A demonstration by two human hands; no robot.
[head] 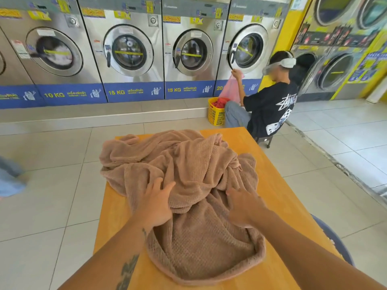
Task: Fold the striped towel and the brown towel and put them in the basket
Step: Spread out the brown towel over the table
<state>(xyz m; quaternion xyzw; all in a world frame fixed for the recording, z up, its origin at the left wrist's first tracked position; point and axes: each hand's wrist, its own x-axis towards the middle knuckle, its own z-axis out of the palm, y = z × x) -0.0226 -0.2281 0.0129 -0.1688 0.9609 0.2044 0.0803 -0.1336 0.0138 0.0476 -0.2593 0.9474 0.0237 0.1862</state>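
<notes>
Brown waffle-knit towel (184,164) lies crumpled on an orange wooden table (280,197), left hand (156,203) flat on it, right hand (244,208) with grip hidden; overhanging cloth may slide off.

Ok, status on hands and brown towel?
Left hand open on brown towel. Right hand on it, grip unclear. Towel crumpled, unfolded, on wooden table. Striped towel not in view.

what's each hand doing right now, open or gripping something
left hand: open, straight fingers resting on the brown towel.
right hand: on the towel too; grip cannot be told, fingers partly hidden.
</notes>
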